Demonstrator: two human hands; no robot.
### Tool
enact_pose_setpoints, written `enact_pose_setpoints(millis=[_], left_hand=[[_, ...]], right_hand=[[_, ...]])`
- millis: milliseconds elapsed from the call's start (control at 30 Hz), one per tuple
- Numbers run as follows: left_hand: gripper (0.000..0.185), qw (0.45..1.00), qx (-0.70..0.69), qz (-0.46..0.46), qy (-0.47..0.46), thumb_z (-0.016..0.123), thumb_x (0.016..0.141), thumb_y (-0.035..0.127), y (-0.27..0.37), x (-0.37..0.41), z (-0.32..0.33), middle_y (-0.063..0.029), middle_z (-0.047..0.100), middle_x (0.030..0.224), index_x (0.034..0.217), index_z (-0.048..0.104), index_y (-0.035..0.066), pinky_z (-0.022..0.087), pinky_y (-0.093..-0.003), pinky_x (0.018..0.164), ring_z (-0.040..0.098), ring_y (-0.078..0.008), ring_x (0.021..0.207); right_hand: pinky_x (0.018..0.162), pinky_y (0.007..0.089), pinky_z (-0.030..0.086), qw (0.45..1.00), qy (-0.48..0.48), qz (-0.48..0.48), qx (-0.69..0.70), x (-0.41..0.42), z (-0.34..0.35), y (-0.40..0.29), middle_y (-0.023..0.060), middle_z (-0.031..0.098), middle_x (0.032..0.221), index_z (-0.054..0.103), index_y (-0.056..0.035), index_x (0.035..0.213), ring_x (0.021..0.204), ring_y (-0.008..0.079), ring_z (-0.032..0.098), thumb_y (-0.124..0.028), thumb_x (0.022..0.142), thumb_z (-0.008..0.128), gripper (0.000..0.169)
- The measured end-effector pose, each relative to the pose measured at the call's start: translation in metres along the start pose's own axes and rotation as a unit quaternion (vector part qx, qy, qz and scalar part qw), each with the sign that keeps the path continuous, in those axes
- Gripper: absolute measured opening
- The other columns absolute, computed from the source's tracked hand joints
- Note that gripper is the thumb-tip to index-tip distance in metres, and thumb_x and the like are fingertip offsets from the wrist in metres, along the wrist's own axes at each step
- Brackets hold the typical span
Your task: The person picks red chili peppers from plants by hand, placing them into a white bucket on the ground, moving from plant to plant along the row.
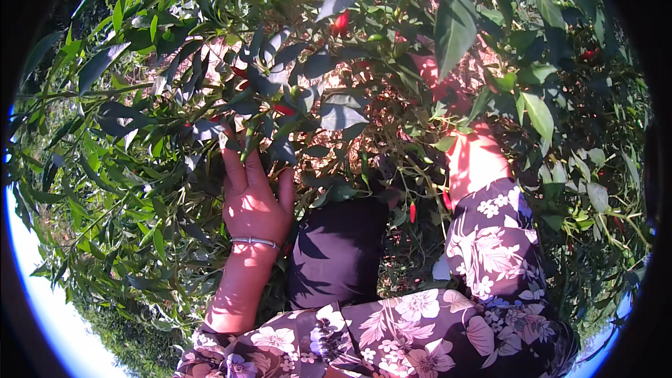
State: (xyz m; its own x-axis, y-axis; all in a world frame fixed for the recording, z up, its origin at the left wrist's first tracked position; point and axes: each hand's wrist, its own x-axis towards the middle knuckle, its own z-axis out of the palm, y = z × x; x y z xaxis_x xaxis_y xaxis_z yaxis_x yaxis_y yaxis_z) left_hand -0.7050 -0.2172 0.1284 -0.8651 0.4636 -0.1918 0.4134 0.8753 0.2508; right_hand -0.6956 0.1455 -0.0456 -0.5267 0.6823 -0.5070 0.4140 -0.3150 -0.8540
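My left hand [254, 202] reaches up into a chili pepper plant, back of the hand towards me, thumb apart from the fingers. A green chili pepper [250, 137] hangs in front of its fingers, and leaves cover some fingertips. A red chili pepper [283, 109] is just above and to the right of that hand. My right hand [443, 86] is deeper in the foliage, largely behind leaves and in patchy shade; its fingers and anything in them are hidden. Near the right wrist hang two red chili peppers, one [412, 212] pointing down and another [447, 199] beside the sleeve.
Dense leafy branches [131, 89] surround both arms. More red peppers show at the top [341, 23] and far right [589, 54]. A dark-clothed leg [338, 254] stands between my arms, below a floral garment [409, 333]. Dry ground shows through the stems.
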Motion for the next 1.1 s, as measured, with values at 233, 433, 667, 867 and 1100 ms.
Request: enact_pose_setpoints(millis=[233,433,667,867,1100], left_hand=[[0.074,1.000,0.028,-0.004,-0.003,0.062,0.087,0.041,-0.002,-0.002,0.001,-0.0317,0.037,0.140,0.145,0.034,0.005,0.051,-0.0479,0.087,0.055,-0.0466,0.109],[0.073,0.999,0.034,0.004,0.008,0.064,0.085,0.040,-0.004,0.001,0.001,-0.0291,0.038,0.141,0.144,0.036,0.007,0.052,-0.0469,0.086,0.056,-0.0446,0.108],[0.071,0.999,0.030,-0.032,-0.025,0.065,0.084,0.039,-0.011,0.015,0.009,-0.0265,0.038,0.142,0.141,0.039,0.006,0.054,-0.0449,0.081,0.058,-0.0417,0.104],[0.078,0.999,0.027,-0.034,-0.023,0.066,0.083,0.037,-0.025,0.033,0.022,-0.0245,0.037,0.142,0.146,0.032,0.006,0.055,-0.0431,0.082,0.058,-0.0396,0.106],[0.079,0.995,0.028,-0.072,-0.069,0.064,0.084,0.039,-0.046,0.069,0.047,-0.0186,0.033,0.146,0.147,0.028,0.006,0.055,-0.0422,0.081,0.059,-0.0358,0.099]], right_hand=[[0.053,0.0246,0.046,1.000,0.009,0.007,0.016,-0.008,-0.003,0.007,0.0084,0.064,0.086,0.061,-0.0042,0.096,0.060,0.0138,0.051,-0.014,0.095,0.046,0.018],[0.054,0.0245,0.047,0.999,0.015,0.017,0.025,-0.006,-0.003,0.009,0.0083,0.064,0.086,0.061,-0.0041,0.097,0.060,0.0137,0.051,-0.014,0.095,0.046,0.018],[0.054,0.0244,0.047,0.998,0.021,0.039,0.048,-0.010,0.001,0.008,0.0083,0.064,0.086,0.061,-0.0040,0.097,0.061,0.0136,0.051,-0.014,0.096,0.045,0.018],[0.055,0.0243,0.047,0.995,0.028,0.068,0.075,-0.018,0.000,0.019,0.0083,0.064,0.087,0.061,-0.0040,0.097,0.061,0.0135,0.051,-0.013,0.096,0.045,0.019],[0.055,0.0241,0.048,0.990,0.017,0.112,0.088,-0.012,0.017,0.021,0.0083,0.064,0.087,0.061,-0.0039,0.097,0.061,0.0133,0.051,-0.013,0.096,0.045,0.019]])
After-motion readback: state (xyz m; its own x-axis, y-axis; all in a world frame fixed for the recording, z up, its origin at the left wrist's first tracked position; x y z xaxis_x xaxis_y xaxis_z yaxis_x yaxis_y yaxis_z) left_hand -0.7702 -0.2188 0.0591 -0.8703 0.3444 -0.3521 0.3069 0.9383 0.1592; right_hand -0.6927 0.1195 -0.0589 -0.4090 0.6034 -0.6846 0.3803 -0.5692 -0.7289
